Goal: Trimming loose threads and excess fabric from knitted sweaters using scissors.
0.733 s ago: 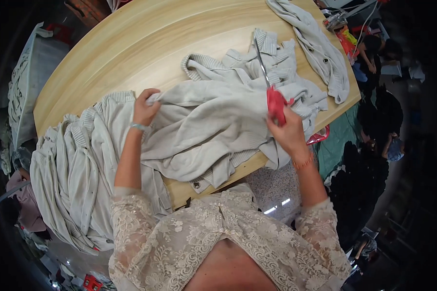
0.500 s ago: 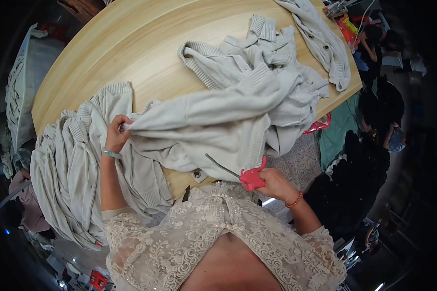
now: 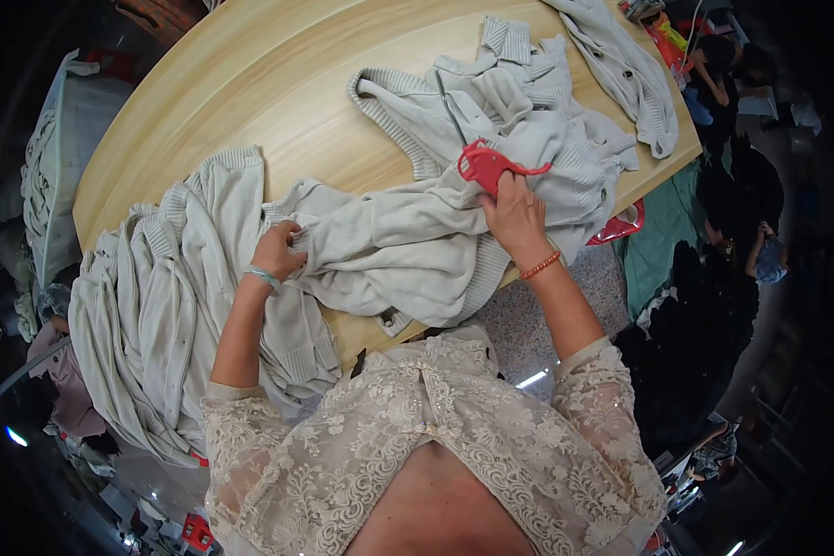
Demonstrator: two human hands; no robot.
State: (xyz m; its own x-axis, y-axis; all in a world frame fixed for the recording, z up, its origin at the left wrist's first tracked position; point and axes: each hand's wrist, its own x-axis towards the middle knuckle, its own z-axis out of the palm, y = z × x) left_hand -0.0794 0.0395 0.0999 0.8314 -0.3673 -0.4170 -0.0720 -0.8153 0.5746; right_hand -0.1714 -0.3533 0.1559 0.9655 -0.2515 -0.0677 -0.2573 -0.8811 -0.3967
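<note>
Pale wooden worktable (image 3: 278,102): pale grey knitted cardigan (image 3: 408,246) lies mid-table. Your left hand (image 3: 276,250) pinches its edge; your right hand (image 3: 514,215), closed around red-handled scissors (image 3: 486,165), rests on it. Risk: blades snagging knit, loose folds sliding.

Overhead light is hitting the table (image 3: 250,102) evenly with soft shadows, while fisheye edges are bending and fading into dark, blurry corners.

Left hand (image 3: 276,250) clenched, right hand (image 3: 514,215) closed, both forearms reaching forward.
</note>
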